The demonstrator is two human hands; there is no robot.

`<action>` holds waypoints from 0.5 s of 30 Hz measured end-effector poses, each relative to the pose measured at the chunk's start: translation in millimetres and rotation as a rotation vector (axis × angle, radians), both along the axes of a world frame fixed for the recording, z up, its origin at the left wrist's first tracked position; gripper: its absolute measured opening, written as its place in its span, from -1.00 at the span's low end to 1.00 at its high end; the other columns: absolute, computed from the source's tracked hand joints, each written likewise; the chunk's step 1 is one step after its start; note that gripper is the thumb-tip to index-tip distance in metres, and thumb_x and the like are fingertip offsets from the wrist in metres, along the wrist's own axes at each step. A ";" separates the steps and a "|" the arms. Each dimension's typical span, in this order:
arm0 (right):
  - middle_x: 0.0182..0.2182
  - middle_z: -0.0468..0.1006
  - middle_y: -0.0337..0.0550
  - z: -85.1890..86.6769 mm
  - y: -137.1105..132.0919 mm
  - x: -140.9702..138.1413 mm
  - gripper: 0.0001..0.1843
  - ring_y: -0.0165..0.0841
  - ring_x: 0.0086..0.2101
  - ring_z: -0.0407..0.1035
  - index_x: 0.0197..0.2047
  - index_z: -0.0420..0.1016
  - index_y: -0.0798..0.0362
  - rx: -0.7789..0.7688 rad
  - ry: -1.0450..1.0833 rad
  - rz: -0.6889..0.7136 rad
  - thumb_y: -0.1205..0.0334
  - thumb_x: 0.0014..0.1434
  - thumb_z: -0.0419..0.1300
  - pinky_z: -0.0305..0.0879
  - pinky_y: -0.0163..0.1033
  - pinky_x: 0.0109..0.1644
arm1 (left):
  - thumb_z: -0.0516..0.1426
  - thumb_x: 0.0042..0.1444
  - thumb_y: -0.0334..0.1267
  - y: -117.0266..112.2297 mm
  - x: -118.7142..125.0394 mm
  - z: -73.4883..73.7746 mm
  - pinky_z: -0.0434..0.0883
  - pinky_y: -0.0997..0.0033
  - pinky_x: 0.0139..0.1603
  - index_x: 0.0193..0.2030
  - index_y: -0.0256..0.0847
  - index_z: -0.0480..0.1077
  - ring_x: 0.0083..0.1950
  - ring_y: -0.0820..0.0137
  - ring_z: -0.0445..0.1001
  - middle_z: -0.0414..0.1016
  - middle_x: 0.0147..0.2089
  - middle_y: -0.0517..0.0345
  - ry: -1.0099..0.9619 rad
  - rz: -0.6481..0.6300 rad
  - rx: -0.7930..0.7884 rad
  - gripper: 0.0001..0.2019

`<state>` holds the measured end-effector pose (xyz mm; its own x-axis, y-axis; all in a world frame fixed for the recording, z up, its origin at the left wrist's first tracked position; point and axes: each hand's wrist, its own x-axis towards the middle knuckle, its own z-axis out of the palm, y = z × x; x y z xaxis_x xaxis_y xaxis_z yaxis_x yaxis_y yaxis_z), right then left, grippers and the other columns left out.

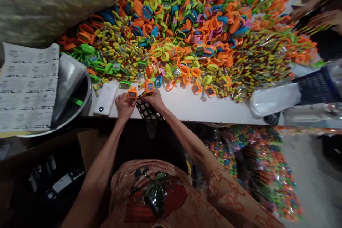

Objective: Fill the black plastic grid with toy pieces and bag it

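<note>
My left hand (125,107) is closed round an orange toy watch (132,92), its square face turned up. Close beside it, my right hand (155,99) has its fingers pinched together. Another orange toy watch (149,86) sits right at those fingertips; whether they grip it or something smaller is hidden. Below my right hand a black sheet with a pattern of holes (149,109) lies at the table's front edge. A blue toy watch (158,81) and a green one (125,84) rest just beyond my hands.
A large heap of coloured toy watches (187,17) and small yellow tubes (259,60) covers the back. At left are a white power bank (106,99) and a metal basin (89,92) under a printed sheet (29,85). Plastic bags (275,98) lie right. Another person's hands (324,19) are far right.
</note>
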<state>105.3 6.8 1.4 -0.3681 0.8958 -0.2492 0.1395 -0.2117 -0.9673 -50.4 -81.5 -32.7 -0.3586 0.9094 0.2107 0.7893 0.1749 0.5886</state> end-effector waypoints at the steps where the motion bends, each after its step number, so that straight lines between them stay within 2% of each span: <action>1: -0.57 0.48 -0.36 -0.5 3.4 -1.4 -0.86 -0.44 -0.48 0.34 -0.47 0.52 0.10 -0.006 -0.006 0.013 0.27 -0.19 0.34 0.32 -0.34 -0.33 | 0.23 0.12 -0.20 -0.3 0.1 0.1 0.20 0.00 0.37 -0.07 -0.10 0.52 0.24 0.01 0.39 0.58 0.08 -0.04 -0.003 -0.006 0.002 -0.78; 6: -0.54 0.49 -0.36 -0.8 14.1 -11.5 -0.79 -0.42 -0.44 0.37 -0.46 0.52 0.11 0.043 -0.126 0.099 0.37 -0.29 0.35 0.36 -0.36 -0.31 | 0.18 0.12 -0.23 -1.3 -0.4 1.1 0.20 -0.02 0.37 -0.06 -0.11 0.53 0.25 0.00 0.38 0.58 0.08 -0.05 -0.008 -0.028 0.001 -0.76; 12: -0.54 0.46 -0.36 8.0 25.2 -5.7 -0.79 -0.43 -0.49 0.33 -0.41 0.50 0.10 -0.060 -0.054 0.121 0.34 -0.23 0.33 0.33 -0.34 -0.38 | 0.19 0.17 -0.14 -1.4 -1.1 -4.4 0.17 -0.05 0.40 -0.06 -0.13 0.51 0.25 -0.03 0.37 0.56 0.09 -0.11 -0.039 0.007 0.026 -0.76; 15: -0.53 0.46 -0.34 12.1 26.9 -4.3 -0.83 -0.40 -0.45 0.36 -0.40 0.52 0.09 0.082 -0.173 0.190 0.36 -0.17 0.33 0.31 -0.34 -0.34 | 0.21 0.12 -0.16 -2.6 -1.3 -7.9 0.17 -0.04 0.41 -0.03 -0.12 0.50 0.25 -0.01 0.37 0.56 0.09 -0.08 -0.035 0.034 0.029 -0.73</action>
<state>101.0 33.7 13.5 -0.4893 0.8348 -0.2524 0.3341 -0.0879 -0.9384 -51.8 -84.1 -40.6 -0.3971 0.8902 0.2234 0.7618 0.1840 0.6211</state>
